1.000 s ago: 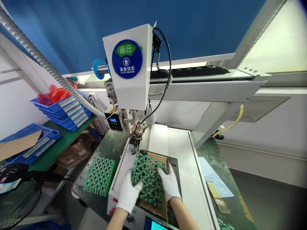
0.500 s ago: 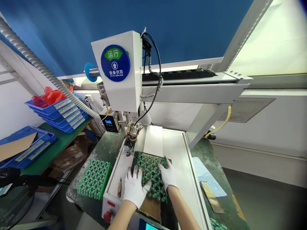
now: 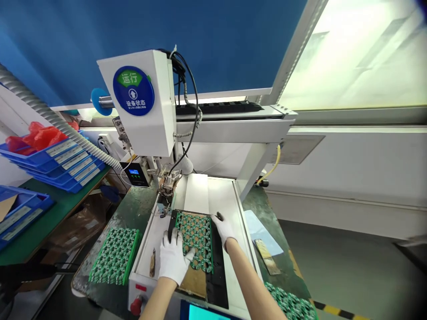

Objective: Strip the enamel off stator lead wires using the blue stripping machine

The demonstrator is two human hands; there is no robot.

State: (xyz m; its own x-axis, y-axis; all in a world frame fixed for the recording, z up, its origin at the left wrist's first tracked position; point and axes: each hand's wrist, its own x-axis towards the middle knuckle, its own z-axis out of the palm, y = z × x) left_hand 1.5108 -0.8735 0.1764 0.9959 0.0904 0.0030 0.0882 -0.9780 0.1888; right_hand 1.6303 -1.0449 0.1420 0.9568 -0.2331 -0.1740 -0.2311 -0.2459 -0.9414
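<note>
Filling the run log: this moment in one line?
left hand: on green board, left side | right hand: at board's upper-right corner | board: over brown panel

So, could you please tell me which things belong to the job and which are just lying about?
Seemingly in the job:
green panel, at the left hand and right hand
black fixture beneath it
white machine
similar green panels

Seemingly lying about:
red plastic
blue trays
yellowish strip
light-blue sheet
</note>
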